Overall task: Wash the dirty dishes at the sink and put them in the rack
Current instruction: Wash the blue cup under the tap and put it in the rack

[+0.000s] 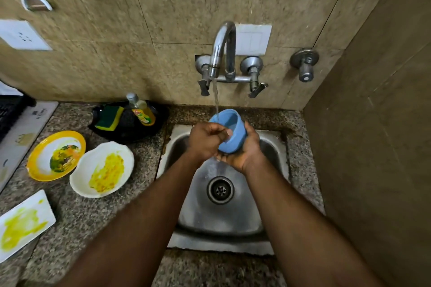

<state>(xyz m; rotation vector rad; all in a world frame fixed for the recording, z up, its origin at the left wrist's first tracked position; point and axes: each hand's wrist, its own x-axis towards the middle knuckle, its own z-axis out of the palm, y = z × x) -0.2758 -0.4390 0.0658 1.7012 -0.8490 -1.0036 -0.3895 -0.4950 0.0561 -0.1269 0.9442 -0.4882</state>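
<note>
Beige stone tiles (163,7) backed a speckled granite counter (88,212) with a small steel sink (224,221) let into it. Water ran from the chrome tap (221,49) in a thin stream straight into a blue bowl (229,130) held over the basin. The right hand (245,151) cupped the bowl from beneath and from its right side, fingers curled round the wall. The left hand (205,140) was bunched at the near rim, its fingers reaching inside the bowl and its thumb on the edge. The bowl was tilted, its mouth turned up toward the spout.

On the counter to the left sat three soiled dishes: a yellow-rimmed plate (56,156) with food scraps, a white bowl (102,170) smeared yellow just beside it, and nearer me a white rectangular plate (23,223) streaked yellow-green. Behind them, against the wall, a dark pan (130,133) carried a green-and-yellow sponge (109,117) and a bottle of dish soap (141,110).
</note>
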